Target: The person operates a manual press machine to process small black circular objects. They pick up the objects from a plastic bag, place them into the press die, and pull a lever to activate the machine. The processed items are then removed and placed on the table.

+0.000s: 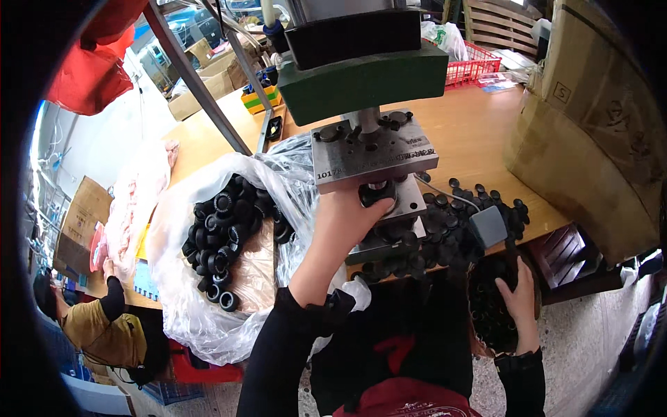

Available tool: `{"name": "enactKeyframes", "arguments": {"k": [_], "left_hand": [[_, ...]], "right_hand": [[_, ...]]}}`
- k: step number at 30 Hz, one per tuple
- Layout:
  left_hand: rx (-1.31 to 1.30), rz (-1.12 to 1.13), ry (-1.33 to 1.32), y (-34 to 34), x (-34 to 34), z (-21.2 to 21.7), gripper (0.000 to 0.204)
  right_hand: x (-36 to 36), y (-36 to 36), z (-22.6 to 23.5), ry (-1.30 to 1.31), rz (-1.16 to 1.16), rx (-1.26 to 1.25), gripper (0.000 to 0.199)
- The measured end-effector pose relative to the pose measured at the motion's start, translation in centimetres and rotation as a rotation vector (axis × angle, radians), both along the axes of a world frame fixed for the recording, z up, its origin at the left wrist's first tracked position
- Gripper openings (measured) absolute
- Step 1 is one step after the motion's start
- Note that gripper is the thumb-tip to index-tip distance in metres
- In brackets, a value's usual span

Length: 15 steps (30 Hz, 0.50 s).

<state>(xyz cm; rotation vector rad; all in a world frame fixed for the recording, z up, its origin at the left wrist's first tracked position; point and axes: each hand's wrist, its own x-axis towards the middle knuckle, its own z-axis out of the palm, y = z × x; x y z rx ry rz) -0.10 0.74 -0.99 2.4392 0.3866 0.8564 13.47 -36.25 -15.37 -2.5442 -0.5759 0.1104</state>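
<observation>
My left hand [347, 222] reaches into a press, its fingers closed round a black round part [381, 197] below the steel upper die plate [375, 156]. The hand hides some of that part and of the lower die [411, 201]. My right hand [520, 300] is at the lower right, thumb and fingers apart, over the edge of a container [475, 326] with many small black rings [492, 302]. I see nothing between its fingers. Black discs [445, 226] lie heaped on the table beside the press, around a grey block [489, 227] with a cable.
An open clear plastic bag [184, 299] of black ribbed rings [229, 229] stands left of the press. The green press head [361, 87] overhangs the die. A tall cardboard box [583, 132] borders the right side. Another person [114, 333] works at the far left.
</observation>
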Motion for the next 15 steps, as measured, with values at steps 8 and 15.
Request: {"name": "enactKeyframes", "arguments": {"k": [8, 15], "left_hand": [[-0.057, 0.165, -0.166, -1.6, -0.9, -2.3, 0.052], [-0.159, 0.300, -0.022, -1.6, -11.3, -1.4, 0.047]], "right_hand": [[4.5, 9.9, 3.1, -0.371, 0.229, -0.083, 0.053], [5.0, 11.0, 3.0, -0.258, 0.186, -0.302, 0.051]]}}
